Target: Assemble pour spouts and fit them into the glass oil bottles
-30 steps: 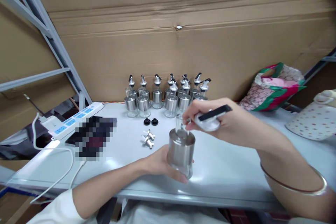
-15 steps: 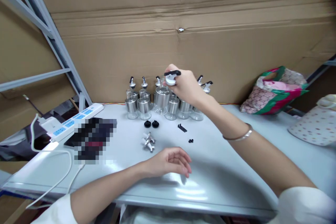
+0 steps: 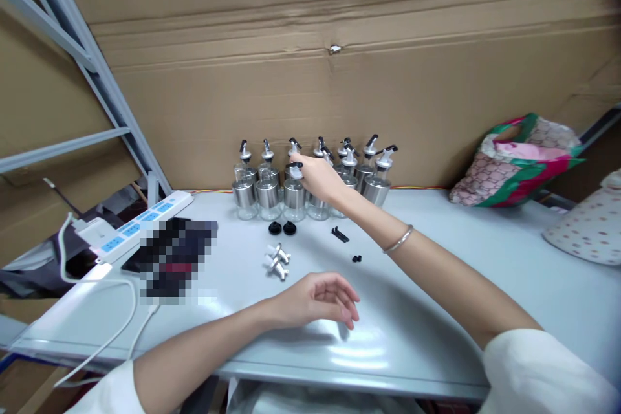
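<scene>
glass bottle (image 3: 294, 196) just behind black caps (image 3: 290, 228), right hand (image 3: 313, 174) closed around its top; left hand (image 3: 323, 301) empty, loosely curled, in front of caps. likely fragile, slick; best grip: metal sleeve (image 3: 294, 193).

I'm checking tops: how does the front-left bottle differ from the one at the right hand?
The front-left bottle has a bare neck; the held bottle has a spout with a black lever. The front-left bottle is untouched; the held bottle has the right hand at its top. Both are upright glass with metal bands.

Twelve bottles (image 3: 294, 198); loose stoppers (image 3: 275, 228), spouts (image 3: 279, 267), levers (image 3: 341, 235), caps (image 3: 355, 259): two each.
</scene>
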Motion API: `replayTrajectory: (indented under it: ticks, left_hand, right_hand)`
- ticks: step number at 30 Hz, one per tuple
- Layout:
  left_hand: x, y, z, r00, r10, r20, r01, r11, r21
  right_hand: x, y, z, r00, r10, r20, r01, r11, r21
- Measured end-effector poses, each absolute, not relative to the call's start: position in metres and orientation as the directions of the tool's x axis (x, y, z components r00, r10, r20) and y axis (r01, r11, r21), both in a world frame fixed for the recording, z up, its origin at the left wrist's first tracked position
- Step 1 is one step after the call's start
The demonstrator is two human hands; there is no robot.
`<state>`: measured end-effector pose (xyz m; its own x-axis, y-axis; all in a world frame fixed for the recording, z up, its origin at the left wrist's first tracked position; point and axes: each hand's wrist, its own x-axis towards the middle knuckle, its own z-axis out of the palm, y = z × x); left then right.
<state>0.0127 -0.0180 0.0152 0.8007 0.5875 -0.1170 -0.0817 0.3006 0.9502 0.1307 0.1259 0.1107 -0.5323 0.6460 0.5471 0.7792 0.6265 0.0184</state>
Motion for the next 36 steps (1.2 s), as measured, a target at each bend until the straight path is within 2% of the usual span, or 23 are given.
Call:
replayTrajectory:
  ticks: [9,14,17,20,24,26,28,29,32,34,36]
  left_hand:
    - [0.013,-0.019,0.018,0.784,0.606,-0.133,-0.088,0.321,0.943]
    - [0.016,-0.014,0.017,0.766,0.629,-0.133,-0.087,0.307,0.948]
    - [0.018,-0.009,0.013,0.769,0.625,-0.131,-0.083,0.302,0.950]
    - [0.019,-0.004,0.010,0.769,0.623,-0.144,-0.101,0.340,0.935]
    - [0.021,-0.002,0.008,0.733,0.666,-0.140,-0.173,0.382,0.908]
    - [0.022,-0.003,0.007,0.714,0.693,-0.101,-0.216,0.355,0.910]
    - [0.023,-0.004,0.007,0.706,0.705,-0.072,-0.238,0.331,0.913]
    - [0.024,-0.005,0.007,0.703,0.708,-0.067,-0.241,0.326,0.914]
    - [0.025,-0.007,0.010,0.689,0.722,-0.063,-0.276,0.342,0.898]
    - [0.025,-0.007,0.012,0.668,0.742,-0.062,-0.322,0.363,0.875]
    - [0.024,-0.007,0.014,0.651,0.756,-0.070,-0.348,0.379,0.858]
  right_hand:
    - [0.133,0.123,0.107,-0.558,0.661,0.501,0.781,0.623,0.048]
    - [0.132,0.125,0.100,-0.592,0.644,0.484,0.772,0.626,0.112]
    - [0.131,0.127,0.095,-0.587,0.622,0.519,0.775,0.617,0.138]
    - [0.136,0.116,0.090,-0.568,0.546,0.616,0.744,0.660,0.102]
    - [0.154,0.072,0.081,-0.549,0.462,0.697,0.581,0.810,-0.080]
    - [0.164,0.045,0.072,-0.512,0.548,0.662,0.502,0.816,-0.287]
    - [0.174,0.022,0.061,-0.522,0.679,0.517,0.430,0.733,-0.527]
    - [0.177,0.014,0.055,-0.549,0.710,0.441,0.404,0.687,-0.604]
    - [0.185,0.001,0.042,-0.503,0.787,0.357,0.384,0.574,-0.723]
    - [0.188,-0.002,0.040,-0.447,0.823,0.350,0.359,0.524,-0.772]
    - [0.191,-0.002,0.040,-0.459,0.832,0.312,0.341,0.490,-0.802]
